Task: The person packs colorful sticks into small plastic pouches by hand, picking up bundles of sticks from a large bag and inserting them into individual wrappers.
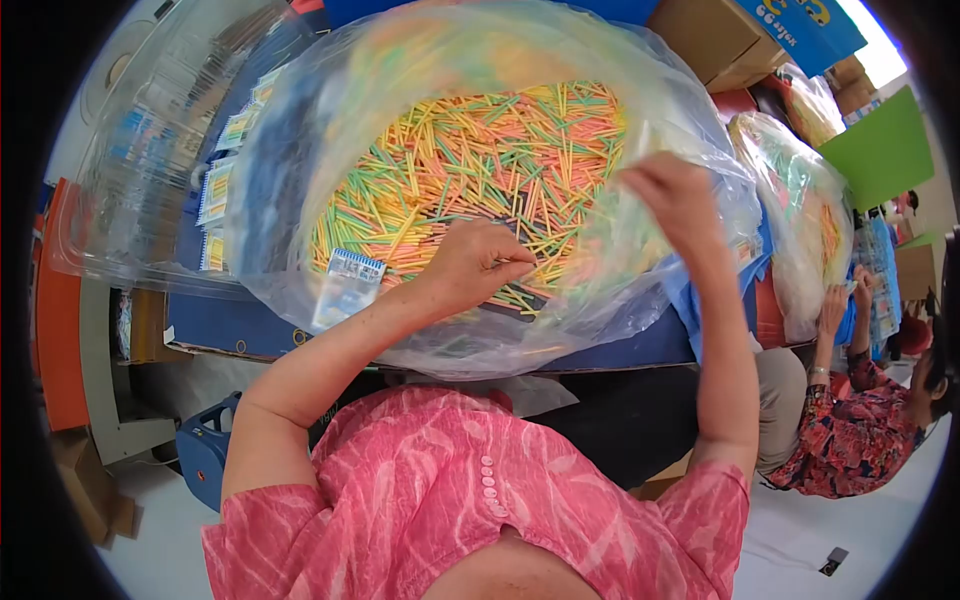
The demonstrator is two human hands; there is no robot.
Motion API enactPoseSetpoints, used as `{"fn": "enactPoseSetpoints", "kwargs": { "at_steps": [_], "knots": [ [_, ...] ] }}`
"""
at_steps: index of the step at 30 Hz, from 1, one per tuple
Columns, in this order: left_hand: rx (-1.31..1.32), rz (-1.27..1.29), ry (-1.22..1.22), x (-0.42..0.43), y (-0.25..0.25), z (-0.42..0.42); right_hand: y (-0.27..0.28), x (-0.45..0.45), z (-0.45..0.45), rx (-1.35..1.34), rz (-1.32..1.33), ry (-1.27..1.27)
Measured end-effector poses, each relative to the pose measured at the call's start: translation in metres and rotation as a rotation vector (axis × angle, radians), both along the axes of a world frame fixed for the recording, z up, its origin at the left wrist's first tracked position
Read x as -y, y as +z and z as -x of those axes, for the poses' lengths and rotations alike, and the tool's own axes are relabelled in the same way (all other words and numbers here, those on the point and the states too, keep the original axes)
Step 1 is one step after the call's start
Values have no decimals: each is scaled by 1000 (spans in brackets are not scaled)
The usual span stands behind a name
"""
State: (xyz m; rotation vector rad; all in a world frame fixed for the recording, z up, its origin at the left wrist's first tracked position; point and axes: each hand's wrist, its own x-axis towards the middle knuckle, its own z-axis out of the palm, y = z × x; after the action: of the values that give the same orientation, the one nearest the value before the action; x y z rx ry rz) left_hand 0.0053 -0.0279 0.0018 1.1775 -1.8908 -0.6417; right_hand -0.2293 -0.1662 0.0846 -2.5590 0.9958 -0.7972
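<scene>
A large clear plastic bag (690,110) lies open in front of me, filled with thin pink, yellow and green sticks (500,150). Over the near part of the pile is my left hand (478,262), its thumb and fingers pinched together; whatever is between them is too small to make out. My right hand (672,195) is raised at the bag's right side, slightly blurred, with fingers closed near the plastic. I cannot tell what it grips. Beside my left forearm, a small printed packet (350,280) with a blue toothed edge rests at the bag's near left.
On the left stands a clear plastic bin (150,190) with several printed packets (215,190) along its side. Cardboard boxes (700,40) are at the back right. Another filled bag (790,220) lies at the right, where a co-worker (850,430) sits. A blue stool (205,455) is below left.
</scene>
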Motion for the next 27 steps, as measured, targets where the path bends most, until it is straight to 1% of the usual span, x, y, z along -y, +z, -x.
{"fn": "enactPoseSetpoints", "kwargs": {
  "at_steps": [2, 3, 6, 7, 8, 10, 11, 14, 15, 18, 19, 22, 25, 27],
  "knots": [
    [26, 32, 11, -2, -1, 0, -22, 7, -42, -251, -95, -111],
    [53, 57, 24, -4, -2, -2, -29, 13, -52, -261, -99, -103],
    [109, 74, 51, -18, -1, -11, -41, 21, -77, -444, -193, -95],
    [146, 77, 55, -21, 0, -16, -46, 20, -84, -449, -193, -86],
    [182, 82, 58, -24, 1, -22, -52, 18, -91, -376, -119, -32],
    [157, 67, 62, -26, -8, -28, -60, 15, -106, -227, 31, 79],
    [138, 48, 54, -27, -13, -28, -62, 14, -115, -230, 33, 89],
    [120, 35, 58, -28, -12, -30, -61, 23, -151, -217, 199, -39],
    [128, 40, 65, -29, -9, -29, -60, 22, -162, -218, 207, -28],
    [116, 22, 101, -33, -6, -30, -60, 14, -193, -358, 451, -67],
    [94, 2, 116, -33, -6, -30, -64, 18, -198, -356, 453, -59],
    [76, 2, 127, -33, -6, -34, -83, 35, -203, -714, 513, 66],
    [80, 45, 129, -30, -7, -39, -86, 39, -203, -711, 493, 64],
    [-8, -38, 108, -27, -7, -45, -80, 41, -201, -711, 485, 66]
  ]
}}
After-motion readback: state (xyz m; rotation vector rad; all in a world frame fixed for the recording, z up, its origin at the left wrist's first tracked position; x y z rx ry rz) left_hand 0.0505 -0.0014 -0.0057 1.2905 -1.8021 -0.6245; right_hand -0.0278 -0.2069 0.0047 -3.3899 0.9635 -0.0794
